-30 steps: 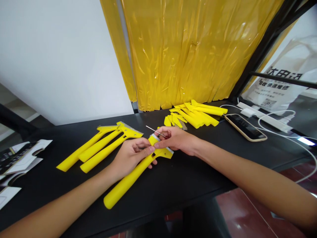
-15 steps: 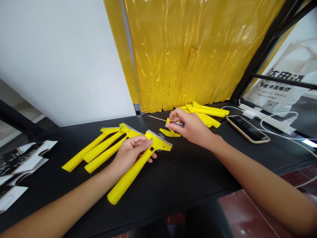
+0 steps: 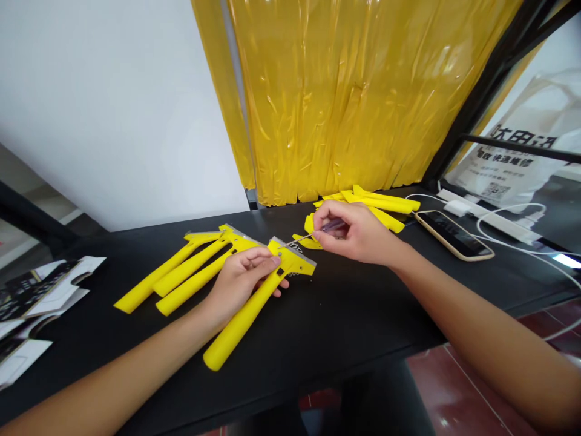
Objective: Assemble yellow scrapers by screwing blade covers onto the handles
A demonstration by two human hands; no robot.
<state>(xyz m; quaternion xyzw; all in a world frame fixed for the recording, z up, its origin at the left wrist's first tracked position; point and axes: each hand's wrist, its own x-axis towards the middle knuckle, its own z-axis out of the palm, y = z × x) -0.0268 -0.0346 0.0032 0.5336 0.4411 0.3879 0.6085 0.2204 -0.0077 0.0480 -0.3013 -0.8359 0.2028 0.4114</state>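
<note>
My left hand (image 3: 247,272) grips a yellow scraper (image 3: 245,321) near its head, thumb on top, with the handle slanting down toward the table's front edge. A thin metal blade edge lines the scraper's head. My right hand (image 3: 351,233) holds a screwdriver (image 3: 297,240) by its handle, and the shaft points left and down, its tip at the scraper's head near my left thumb. To the left lie several similar yellow scrapers (image 3: 190,269). Behind the scraper's head are small metal pieces (image 3: 296,247), too small to make out, and loose yellow parts (image 3: 310,225) partly covered by my right hand.
More yellow handle parts (image 3: 385,203) are piled at the back of the black table (image 3: 345,327). A phone (image 3: 454,235), white cables and a power strip (image 3: 494,219) lie on the right. Printed cards (image 3: 49,297) are at the left. A yellow plastic curtain (image 3: 340,103) hangs behind.
My right hand has turned the screwdriver, bringing its tip down from above the table to the scraper's head. The scraper's handle end has shifted slightly right; my left hand keeps its grip.
</note>
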